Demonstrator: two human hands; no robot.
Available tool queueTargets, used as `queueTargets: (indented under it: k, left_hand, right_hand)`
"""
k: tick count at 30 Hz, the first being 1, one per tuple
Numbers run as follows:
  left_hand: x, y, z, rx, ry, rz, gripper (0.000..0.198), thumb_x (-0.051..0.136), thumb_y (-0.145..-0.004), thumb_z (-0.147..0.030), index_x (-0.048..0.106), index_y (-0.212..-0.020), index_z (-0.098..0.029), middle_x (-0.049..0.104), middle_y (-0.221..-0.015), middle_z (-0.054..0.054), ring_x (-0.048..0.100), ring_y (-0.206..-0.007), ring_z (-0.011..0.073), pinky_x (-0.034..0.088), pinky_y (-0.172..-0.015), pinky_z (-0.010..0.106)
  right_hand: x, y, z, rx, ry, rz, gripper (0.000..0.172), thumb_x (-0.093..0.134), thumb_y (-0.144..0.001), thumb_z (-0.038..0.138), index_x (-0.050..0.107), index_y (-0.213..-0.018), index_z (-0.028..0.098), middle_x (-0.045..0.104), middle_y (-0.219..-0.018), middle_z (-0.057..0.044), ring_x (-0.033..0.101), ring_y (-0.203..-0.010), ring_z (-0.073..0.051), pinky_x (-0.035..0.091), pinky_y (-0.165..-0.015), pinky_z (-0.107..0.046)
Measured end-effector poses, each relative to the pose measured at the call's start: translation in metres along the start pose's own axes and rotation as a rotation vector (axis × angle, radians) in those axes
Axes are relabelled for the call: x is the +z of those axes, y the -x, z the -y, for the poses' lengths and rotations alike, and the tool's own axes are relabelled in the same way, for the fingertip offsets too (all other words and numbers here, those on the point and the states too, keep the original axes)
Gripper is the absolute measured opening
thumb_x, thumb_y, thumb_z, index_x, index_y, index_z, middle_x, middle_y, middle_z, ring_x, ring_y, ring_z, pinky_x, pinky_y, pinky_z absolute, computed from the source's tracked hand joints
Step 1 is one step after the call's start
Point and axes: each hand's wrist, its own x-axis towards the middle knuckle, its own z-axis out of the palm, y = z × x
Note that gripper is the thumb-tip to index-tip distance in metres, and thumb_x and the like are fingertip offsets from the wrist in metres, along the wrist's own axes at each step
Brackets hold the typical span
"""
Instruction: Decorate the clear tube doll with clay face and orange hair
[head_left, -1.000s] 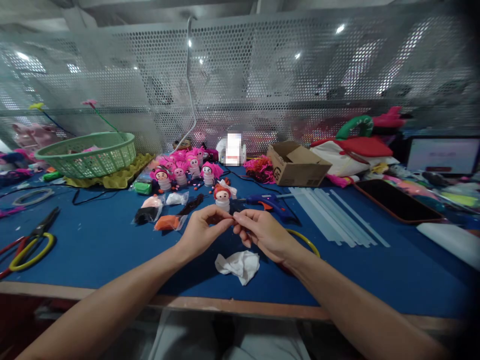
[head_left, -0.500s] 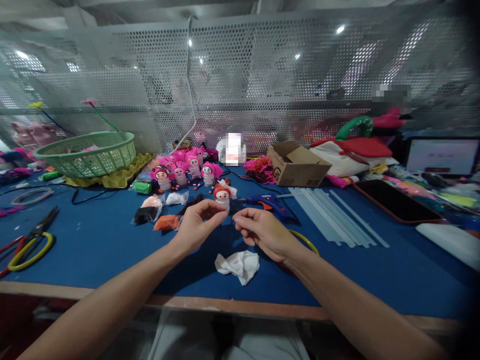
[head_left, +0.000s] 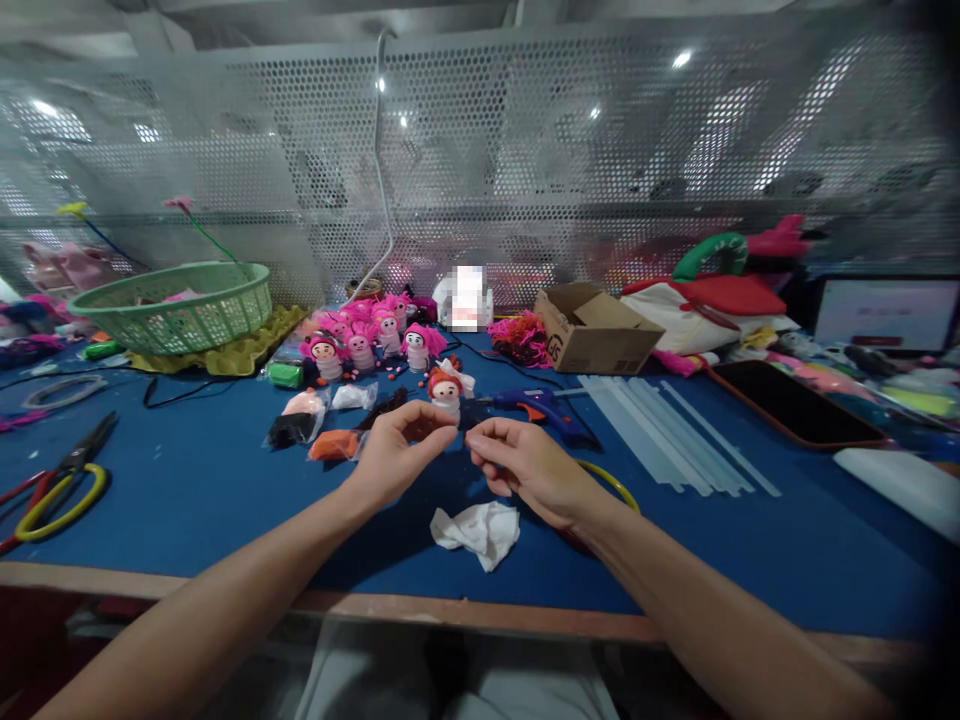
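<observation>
My left hand is held over the blue table, its thumb and fingers curved together at the tips. Facing it, my right hand makes a pinch with thumb and forefinger. Whatever the fingertips hold is too small to make out. Just behind them stands a small red-haired doll with a white ribbed body and a white bow. A crumpled tissue lies below my hands. The blue glue gun rests behind my right hand, and an orange clay packet is left of my left hand.
Several pink-haired dolls stand at the back. Scissors and a green basket are on the left. To the right are a cardboard box, glue sticks and a phone. A perforated metal screen closes the back.
My hands have barely moved; the left fingertips have shifted very slightly to the right, towards the right hand. The things on the table stay in place.
</observation>
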Motion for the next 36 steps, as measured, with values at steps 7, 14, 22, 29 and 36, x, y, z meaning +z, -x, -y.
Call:
queueTargets:
  k: [7, 14, 22, 29, 36]
  left_hand:
    - [0.0032, 0.0025, 0.0016, -0.018, -0.025, 0.079, 0.022, 0.067, -0.063, -0.025, 0.059, -0.079, -0.012, 0.062, -0.074, 0.003, 0.057, -0.066, 0.0116, 0.045, -0.065, 0.024]
    - [0.0094, 0.0038, 0.0030, -0.002, -0.013, 0.097, 0.020, 0.063, -0.067, -0.030, 0.058, -0.075, -0.012, 0.064, -0.071, 0.003, 0.059, -0.065, 0.0123, 0.046, -0.065, 0.024]
    - [0.0081, 0.0041, 0.0023, 0.018, -0.032, 0.069, 0.016, 0.062, -0.068, -0.027, 0.059, -0.071, -0.011, 0.062, -0.067, 0.004, 0.057, -0.062, 0.0120, 0.045, -0.062, 0.024]
    - [0.0073, 0.0038, 0.0055, 0.023, -0.008, 0.061, 0.017, 0.063, -0.067, -0.028, 0.059, -0.071, -0.013, 0.062, -0.067, 0.003, 0.057, -0.062, 0.0117, 0.044, -0.061, 0.023]
    - [0.0071, 0.0035, 0.0033, 0.012, -0.025, 0.088, 0.021, 0.066, -0.064, -0.028, 0.059, -0.077, -0.013, 0.064, -0.073, 0.003, 0.058, -0.065, 0.0123, 0.046, -0.064, 0.024]
  right_hand:
    - [0.0020, -0.0012, 0.0003, 0.020, -0.033, -0.043, 0.029, 0.068, -0.060, 0.039, 0.053, -0.062, 0.014, 0.050, -0.052, 0.004, 0.038, -0.040, -0.003, 0.026, -0.034, -0.016]
    - [0.0030, -0.0005, -0.0007, 0.006, -0.022, -0.044, 0.030, 0.068, -0.059, 0.040, 0.055, -0.061, 0.014, 0.052, -0.052, 0.003, 0.040, -0.040, -0.004, 0.026, -0.033, -0.017]
    - [0.0026, 0.0010, 0.0010, 0.012, -0.020, -0.027, 0.031, 0.068, -0.060, 0.041, 0.054, -0.061, 0.014, 0.054, -0.054, 0.002, 0.040, -0.040, -0.004, 0.028, -0.035, -0.017]
    - [0.0023, 0.0006, 0.0017, 0.020, -0.052, -0.010, 0.029, 0.066, -0.062, 0.040, 0.055, -0.061, 0.014, 0.055, -0.054, 0.001, 0.041, -0.041, -0.004, 0.029, -0.035, -0.017]
    - [0.0027, 0.0000, 0.0019, 0.017, -0.040, -0.041, 0.022, 0.067, -0.061, 0.032, 0.056, -0.062, 0.013, 0.053, -0.053, 0.002, 0.040, -0.041, -0.004, 0.028, -0.035, -0.017]
